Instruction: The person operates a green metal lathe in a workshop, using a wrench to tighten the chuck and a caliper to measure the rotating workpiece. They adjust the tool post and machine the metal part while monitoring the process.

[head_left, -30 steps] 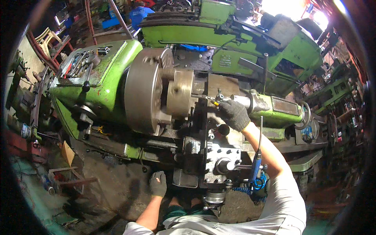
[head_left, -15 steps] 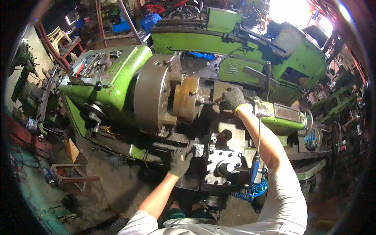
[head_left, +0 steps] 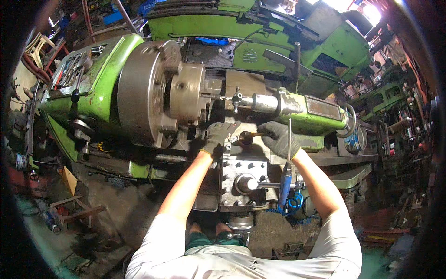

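I stand over a big green lathe (head_left: 100, 88) with a grey round chuck (head_left: 144, 90) and a smaller brass-coloured chuck (head_left: 186, 93). Both my hands wear dark grey gloves. My left hand (head_left: 217, 136) rests on the tool post area, fingers curled at the left end of a small dark tool (head_left: 248, 136). My right hand (head_left: 278, 138) grips the tool's other end, just below the green tailstock (head_left: 302, 111). The grey carriage block (head_left: 244, 179) with its bolts lies under both hands.
A blue-handled tool (head_left: 285, 179) stands upright by my right forearm. More green machines (head_left: 288, 42) crowd the back and right. Wrenches lie on the headstock top (head_left: 69, 69). Wooden scraps (head_left: 74, 211) and dirt cover the floor at lower left.
My left hand rose from low by the carriage front up to the tool post. My right hand dropped from the tailstock spindle to meet it. The view moved closer to the lathe.
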Available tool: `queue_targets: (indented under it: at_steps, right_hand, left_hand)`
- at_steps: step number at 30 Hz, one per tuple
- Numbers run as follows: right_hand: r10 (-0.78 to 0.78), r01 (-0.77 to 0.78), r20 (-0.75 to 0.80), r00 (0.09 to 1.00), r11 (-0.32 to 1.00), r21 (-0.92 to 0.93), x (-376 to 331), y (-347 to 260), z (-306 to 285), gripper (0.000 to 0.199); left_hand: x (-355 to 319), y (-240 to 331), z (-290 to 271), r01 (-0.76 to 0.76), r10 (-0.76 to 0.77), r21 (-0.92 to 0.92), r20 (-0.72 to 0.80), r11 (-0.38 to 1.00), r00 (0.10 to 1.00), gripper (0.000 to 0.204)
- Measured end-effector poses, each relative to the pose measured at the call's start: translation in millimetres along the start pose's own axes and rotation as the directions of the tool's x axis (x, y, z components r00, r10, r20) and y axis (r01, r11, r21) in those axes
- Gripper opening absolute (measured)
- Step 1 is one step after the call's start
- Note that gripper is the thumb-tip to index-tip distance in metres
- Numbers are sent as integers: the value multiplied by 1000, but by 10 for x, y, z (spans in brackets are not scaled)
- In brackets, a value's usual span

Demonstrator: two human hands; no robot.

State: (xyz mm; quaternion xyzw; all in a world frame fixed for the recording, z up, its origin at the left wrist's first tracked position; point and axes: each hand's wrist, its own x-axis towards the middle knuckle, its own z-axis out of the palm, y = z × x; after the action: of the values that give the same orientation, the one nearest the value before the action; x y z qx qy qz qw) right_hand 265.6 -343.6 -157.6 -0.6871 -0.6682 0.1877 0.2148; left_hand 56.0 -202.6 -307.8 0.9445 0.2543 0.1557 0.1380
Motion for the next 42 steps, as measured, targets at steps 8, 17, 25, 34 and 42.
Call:
queue_targets:
  at_steps: [8,17,25,34,42]
  right_hand:
    - [-102,110,51,993,972,-205,-44,-55,192,36]
    - [-96,101,33,995,967,-235,-37,-30,204,40]
    - [-50,41,120,991,996,76,173,123,315,29]
    - [141,-88,-146,979,943,321,68,127,357,22]
    - [421,-102,-180,889,566,818,189,254,331,19]
  left_hand:
    - [66,23,223,-38,37,74,15,997,999,84]
    - [35,41,320,-43,44,85,0,995,999,75]
    - [-54,24,327,-28,29,90,-8,996,1000,68]
    - [-120,-21,409,-10,11,106,-8,994,1000,61]
    - [-117,-151,425,23,-18,102,-55,995,998,56]
